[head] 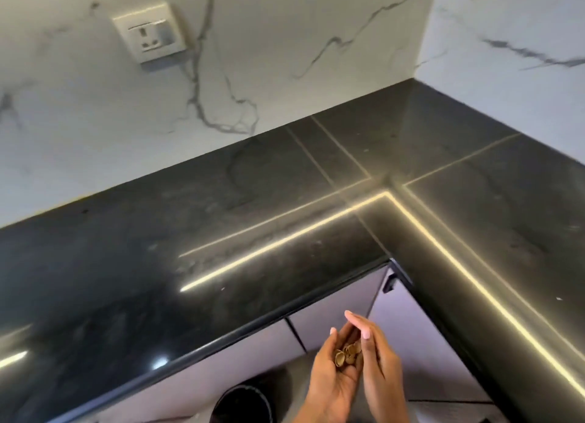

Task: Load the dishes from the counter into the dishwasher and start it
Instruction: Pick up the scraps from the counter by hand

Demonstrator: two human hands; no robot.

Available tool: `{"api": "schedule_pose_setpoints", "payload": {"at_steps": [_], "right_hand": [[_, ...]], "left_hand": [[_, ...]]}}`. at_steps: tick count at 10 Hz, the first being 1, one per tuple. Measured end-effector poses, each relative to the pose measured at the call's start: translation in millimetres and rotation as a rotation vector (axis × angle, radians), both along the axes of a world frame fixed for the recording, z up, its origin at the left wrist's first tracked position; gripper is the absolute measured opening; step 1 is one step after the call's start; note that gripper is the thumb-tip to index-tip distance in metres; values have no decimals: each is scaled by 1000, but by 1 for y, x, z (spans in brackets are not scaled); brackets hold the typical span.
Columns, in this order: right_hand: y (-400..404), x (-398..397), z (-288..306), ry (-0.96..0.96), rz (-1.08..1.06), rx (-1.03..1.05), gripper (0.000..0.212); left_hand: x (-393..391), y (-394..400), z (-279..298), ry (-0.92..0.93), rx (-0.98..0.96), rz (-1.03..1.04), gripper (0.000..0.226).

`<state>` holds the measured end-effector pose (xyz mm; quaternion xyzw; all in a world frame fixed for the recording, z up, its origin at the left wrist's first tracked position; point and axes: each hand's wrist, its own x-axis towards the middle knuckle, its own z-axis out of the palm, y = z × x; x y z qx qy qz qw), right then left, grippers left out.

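No dishes and no dishwasher show in this view. Below the counter's front edge, my left hand (pixel 329 381) is cupped palm up and holds a small heap of pistachio shells (pixel 346 354). My right hand (pixel 381 365) stands edge-on against the left one, its fingers fairly straight and touching the shells from the right side. Both hands hover in front of the pale lilac cabinet fronts (pixel 329 311), to the right of and above a round black bin (pixel 243 403).
A glossy black L-shaped countertop (pixel 221 232) fills the middle, with its inner corner just above my hands. Behind it rises a white marble backsplash with a wall socket (pixel 148 31). A dark cabinet handle (pixel 390 284) sits under the corner.
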<state>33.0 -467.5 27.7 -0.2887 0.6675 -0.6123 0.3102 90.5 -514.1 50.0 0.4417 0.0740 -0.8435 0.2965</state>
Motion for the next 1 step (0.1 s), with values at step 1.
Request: {"api": "schedule_pose_setpoints", "payload": {"at_steps": [1], "right_hand": [[1, 57, -28, -160, 64, 88, 34]], "left_hand": [[53, 7, -23, -26, 30, 132, 57]]}}
